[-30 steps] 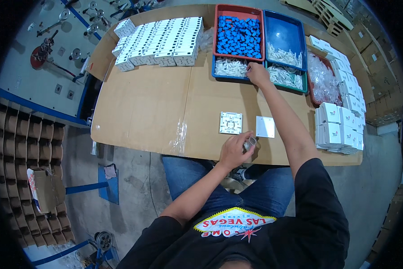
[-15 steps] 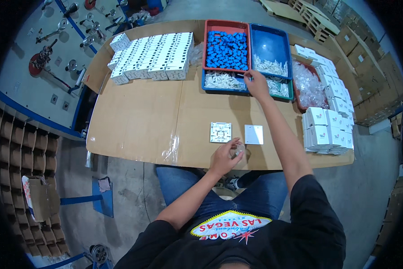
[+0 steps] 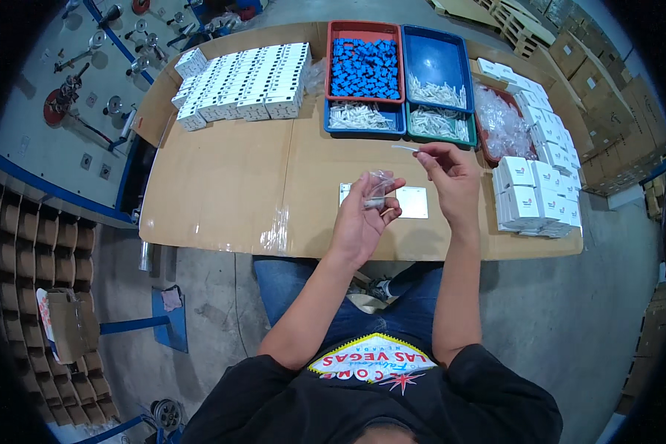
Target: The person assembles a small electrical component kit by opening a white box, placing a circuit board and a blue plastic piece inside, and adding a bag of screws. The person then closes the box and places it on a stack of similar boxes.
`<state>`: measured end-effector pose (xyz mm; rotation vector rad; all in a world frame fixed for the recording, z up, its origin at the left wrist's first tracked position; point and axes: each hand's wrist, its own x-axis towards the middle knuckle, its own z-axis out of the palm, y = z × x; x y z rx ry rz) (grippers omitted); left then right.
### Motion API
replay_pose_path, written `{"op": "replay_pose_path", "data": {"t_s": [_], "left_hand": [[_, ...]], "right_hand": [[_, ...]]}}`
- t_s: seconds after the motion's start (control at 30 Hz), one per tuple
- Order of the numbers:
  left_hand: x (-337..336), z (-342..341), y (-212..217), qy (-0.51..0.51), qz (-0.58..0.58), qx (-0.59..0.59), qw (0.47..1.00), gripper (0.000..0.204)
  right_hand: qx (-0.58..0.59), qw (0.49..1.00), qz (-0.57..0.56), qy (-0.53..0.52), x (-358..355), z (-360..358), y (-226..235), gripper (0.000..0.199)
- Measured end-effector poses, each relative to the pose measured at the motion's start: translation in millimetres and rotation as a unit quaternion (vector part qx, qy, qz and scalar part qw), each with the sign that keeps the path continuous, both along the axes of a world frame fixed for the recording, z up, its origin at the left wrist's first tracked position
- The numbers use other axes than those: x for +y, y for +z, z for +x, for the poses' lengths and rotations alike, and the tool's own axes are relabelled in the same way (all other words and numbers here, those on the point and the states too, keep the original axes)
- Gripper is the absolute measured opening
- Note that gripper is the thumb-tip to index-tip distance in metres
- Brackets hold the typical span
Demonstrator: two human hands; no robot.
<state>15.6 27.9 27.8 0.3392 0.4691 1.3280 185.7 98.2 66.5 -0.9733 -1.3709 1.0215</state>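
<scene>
My left hand (image 3: 356,218) is raised over the near part of the table, its fingers curled around a small clear plastic bag (image 3: 379,183). Something pale shows at the lower part of the bag. To its right, my right hand (image 3: 453,181) pinches a thin white plastic strip (image 3: 405,147) that points left toward the bag. Flat on the cardboard below lies a white square plate (image 3: 414,204), partly covered by my left fingertips. A white square frame (image 3: 344,192) is mostly hidden behind my left hand.
Beyond my hands stand a red tray (image 3: 329,70) of blue pieces, a blue tray (image 3: 433,52), a smaller blue tray (image 3: 366,135) and a green tray (image 3: 440,139), the last three with white slim parts. Clear bags (image 3: 503,122) and white boxes (image 3: 521,185) are at right; stacked white units (image 3: 248,81) at far left.
My right hand has come back from the trays toward me and now holds a white strip. My left hand has lifted the clear bag up and away from the table's near edge.
</scene>
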Motion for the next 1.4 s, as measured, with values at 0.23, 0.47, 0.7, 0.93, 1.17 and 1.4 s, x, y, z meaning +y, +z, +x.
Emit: {"op": "replay_pose_path", "data": {"t_s": [0.23, 0.47, 0.7, 0.93, 1.17, 1.4], "left_hand": [[-26.9, 1.9, 11.7, -0.066, -0.014, -0.063, 0.996, 0.052], [-38.0, 6.8, 10.2, -0.110, -0.004, -0.094, 0.989, 0.055], [-45.7, 14.7, 7.0, -0.129, -0.010, -0.084, 0.988, 0.054], [-52.4, 17.6, -0.5, -0.121, -0.023, -0.086, 0.989, 0.047], [-53.3, 13.9, -11.9, -0.110, -0.040, -0.094, 0.989, 0.044], [-60.0, 15.6, 10.4, -0.041, -0.033, 0.092, 0.994, 0.050]], "right_hand": [[-0.068, 0.995, 0.030, 0.062, -24.9, 10.8, 10.2, 0.011], [-0.130, 0.988, -0.006, 0.078, -51.7, 28.2, 36.6, 0.013], [-0.170, 0.975, 0.017, 0.140, -56.6, 32.9, 38.0, 0.009], [-0.167, 0.970, 0.049, 0.172, -59.6, 24.7, 33.9, 0.009], [-0.180, 0.961, 0.018, 0.209, -63.4, 13.0, 28.4, 0.012], [-0.241, 0.943, 0.038, 0.228, -68.2, 20.2, 32.5, 0.016]]}}
